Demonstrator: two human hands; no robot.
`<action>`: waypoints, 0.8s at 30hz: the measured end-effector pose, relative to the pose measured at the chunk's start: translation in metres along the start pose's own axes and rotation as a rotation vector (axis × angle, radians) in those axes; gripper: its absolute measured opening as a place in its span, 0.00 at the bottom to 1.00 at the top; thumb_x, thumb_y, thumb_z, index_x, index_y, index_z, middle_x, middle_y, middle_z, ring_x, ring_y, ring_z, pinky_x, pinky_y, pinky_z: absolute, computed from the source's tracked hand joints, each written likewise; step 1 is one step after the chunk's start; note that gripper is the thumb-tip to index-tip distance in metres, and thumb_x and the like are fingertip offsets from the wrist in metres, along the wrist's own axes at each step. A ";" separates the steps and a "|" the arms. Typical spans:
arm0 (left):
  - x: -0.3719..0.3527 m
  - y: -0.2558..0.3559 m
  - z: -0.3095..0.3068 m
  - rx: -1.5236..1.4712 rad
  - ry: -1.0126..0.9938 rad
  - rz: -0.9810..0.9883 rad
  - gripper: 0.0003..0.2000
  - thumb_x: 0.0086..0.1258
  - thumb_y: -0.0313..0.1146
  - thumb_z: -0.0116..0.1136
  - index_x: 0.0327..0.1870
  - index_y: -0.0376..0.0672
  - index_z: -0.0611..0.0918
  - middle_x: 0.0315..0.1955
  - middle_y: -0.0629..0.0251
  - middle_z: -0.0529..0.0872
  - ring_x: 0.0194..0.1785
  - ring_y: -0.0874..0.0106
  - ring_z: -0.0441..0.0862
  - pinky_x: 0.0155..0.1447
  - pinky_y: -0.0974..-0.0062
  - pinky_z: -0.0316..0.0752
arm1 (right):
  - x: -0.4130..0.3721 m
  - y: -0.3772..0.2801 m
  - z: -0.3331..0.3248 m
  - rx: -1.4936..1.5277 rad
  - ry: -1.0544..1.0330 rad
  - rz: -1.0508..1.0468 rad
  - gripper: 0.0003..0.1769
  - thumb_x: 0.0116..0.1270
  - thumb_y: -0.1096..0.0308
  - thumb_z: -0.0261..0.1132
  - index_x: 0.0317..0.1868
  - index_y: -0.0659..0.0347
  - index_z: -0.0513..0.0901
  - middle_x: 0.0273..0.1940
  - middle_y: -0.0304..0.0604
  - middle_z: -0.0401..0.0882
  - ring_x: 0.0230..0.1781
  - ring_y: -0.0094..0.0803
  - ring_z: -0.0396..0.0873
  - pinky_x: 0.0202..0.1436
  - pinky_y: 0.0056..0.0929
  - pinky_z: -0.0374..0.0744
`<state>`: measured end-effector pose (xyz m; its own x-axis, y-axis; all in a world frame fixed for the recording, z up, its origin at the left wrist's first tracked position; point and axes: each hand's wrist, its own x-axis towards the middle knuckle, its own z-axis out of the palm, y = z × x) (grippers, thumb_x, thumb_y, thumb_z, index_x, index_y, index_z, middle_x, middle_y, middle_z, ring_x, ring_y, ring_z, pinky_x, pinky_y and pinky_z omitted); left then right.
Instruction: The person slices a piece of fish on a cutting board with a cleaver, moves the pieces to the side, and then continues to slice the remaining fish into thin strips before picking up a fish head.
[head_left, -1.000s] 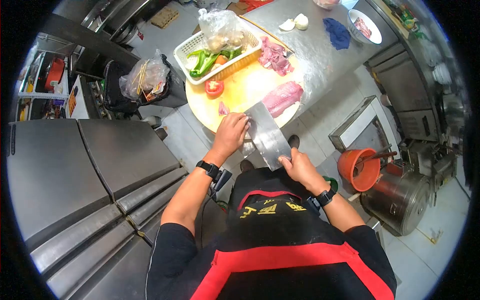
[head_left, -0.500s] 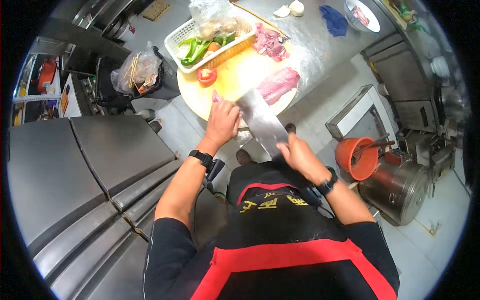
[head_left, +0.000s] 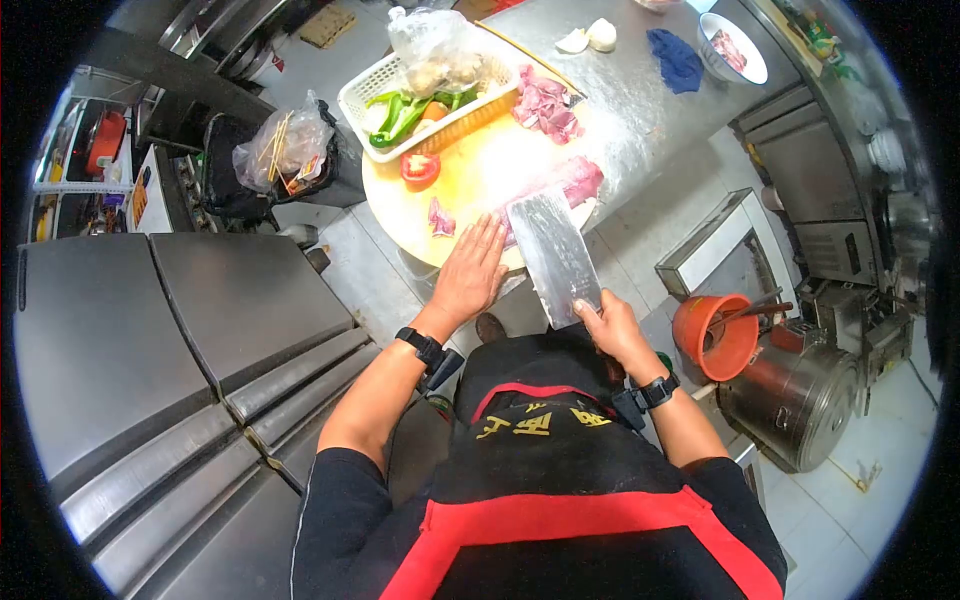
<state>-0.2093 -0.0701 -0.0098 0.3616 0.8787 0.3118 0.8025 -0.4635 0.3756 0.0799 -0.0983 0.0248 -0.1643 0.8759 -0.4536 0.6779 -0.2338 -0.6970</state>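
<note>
My right hand (head_left: 610, 325) is closed round the handle end of a wide cleaver (head_left: 553, 250), whose blade lies over the near end of a pink piece of meat (head_left: 570, 182). My left hand (head_left: 472, 265) is stretched out flat at the left end of that meat, fingers pointing away from me. On the round yellow cutting board (head_left: 390, 207) a small scrap of meat (head_left: 440, 218) lies left of my left fingers. Farther back are a halved tomato (head_left: 420, 168) and a pile of sliced meat (head_left: 545, 107).
A white basket (head_left: 365, 125) with green peppers (head_left: 402, 122) and a plastic bag (head_left: 430, 40) stands at the board's back left. Behind right are a blue cloth (head_left: 675, 60) and a bowl (head_left: 758, 72). An orange bucket (head_left: 690, 325) stands at right, a trash bin (head_left: 222, 165) at left.
My left hand has moved right and flattened out, away from the small scrap, which now lies apart on the board. The cleaver has shifted right and shows its broad face.
</note>
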 end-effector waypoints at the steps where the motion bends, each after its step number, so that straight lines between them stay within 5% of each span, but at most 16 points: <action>1: 0.000 0.000 0.001 0.019 -0.105 -0.015 0.29 0.72 0.33 0.58 0.71 0.27 0.71 0.74 0.41 0.69 0.79 0.49 0.64 0.82 0.54 0.57 | 0.000 -0.001 0.002 0.054 -0.021 0.041 0.24 0.71 0.51 0.70 0.37 0.69 0.78 0.27 0.57 0.83 0.25 0.44 0.83 0.32 0.41 0.79; 8: -0.003 -0.003 0.002 -0.006 -0.189 -0.029 0.32 0.72 0.35 0.58 0.74 0.27 0.68 0.76 0.40 0.65 0.82 0.46 0.57 0.84 0.51 0.51 | 0.062 -0.021 0.023 -0.012 0.103 -0.129 0.24 0.70 0.52 0.70 0.42 0.71 0.80 0.31 0.63 0.85 0.31 0.54 0.86 0.35 0.47 0.81; 11: 0.004 0.001 -0.003 -0.007 -0.154 -0.047 0.32 0.73 0.36 0.57 0.75 0.28 0.67 0.76 0.40 0.65 0.82 0.47 0.57 0.84 0.50 0.51 | 0.058 -0.050 0.006 0.099 -0.057 0.078 0.25 0.71 0.52 0.70 0.42 0.72 0.79 0.32 0.66 0.84 0.34 0.61 0.86 0.38 0.51 0.81; 18: -0.002 -0.006 0.003 -0.019 -0.214 -0.022 0.33 0.73 0.35 0.56 0.76 0.28 0.64 0.78 0.40 0.62 0.83 0.46 0.55 0.84 0.49 0.49 | 0.017 0.019 0.023 0.034 -0.003 -0.117 0.27 0.71 0.50 0.69 0.41 0.73 0.78 0.33 0.67 0.84 0.37 0.65 0.85 0.39 0.52 0.81; 24: 0.004 -0.004 0.000 -0.002 -0.201 -0.055 0.33 0.74 0.37 0.56 0.76 0.28 0.65 0.77 0.42 0.63 0.82 0.47 0.56 0.84 0.49 0.49 | 0.080 -0.043 0.020 -0.077 0.015 -0.139 0.29 0.71 0.49 0.68 0.42 0.74 0.79 0.37 0.70 0.84 0.42 0.66 0.84 0.45 0.53 0.81</action>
<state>-0.2114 -0.0647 -0.0097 0.4045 0.9079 0.1101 0.8231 -0.4139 0.3890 0.0228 -0.0266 0.0071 -0.2500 0.9038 -0.3475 0.7027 -0.0776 -0.7073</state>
